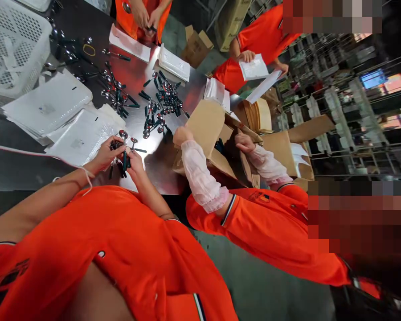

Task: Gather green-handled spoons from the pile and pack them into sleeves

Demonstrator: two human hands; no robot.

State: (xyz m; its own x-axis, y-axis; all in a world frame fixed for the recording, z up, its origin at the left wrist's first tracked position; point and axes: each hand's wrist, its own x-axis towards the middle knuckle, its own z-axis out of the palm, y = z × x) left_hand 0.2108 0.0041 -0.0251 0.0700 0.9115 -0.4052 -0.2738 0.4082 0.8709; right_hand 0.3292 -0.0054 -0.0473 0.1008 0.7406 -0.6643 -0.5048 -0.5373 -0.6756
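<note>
Close to the table's near edge, my left hand (104, 154) is closed around several metal spoons (123, 135) with dark green handles. My right hand (135, 164) meets it from the right, its fingers closed on the handles of the same bunch. Another spoon (133, 141) sticks out or lies just beyond my fingers; which of the two I cannot tell. Past my hands, loose piles of similar spoons (169, 96) spread over the shiny metal table (160, 171). White bubble-lined envelopes (83, 133) lie stacked beside my left hand.
A white perforated basket (16, 49) stands at the far left. On my right, a co-worker's sleeved arms (200, 174) reach over an open cardboard box (205, 125). Across the table, one person's hands (149, 18) work; another person holds white envelopes (254, 67). A pale cord (36, 154) crosses my left forearm.
</note>
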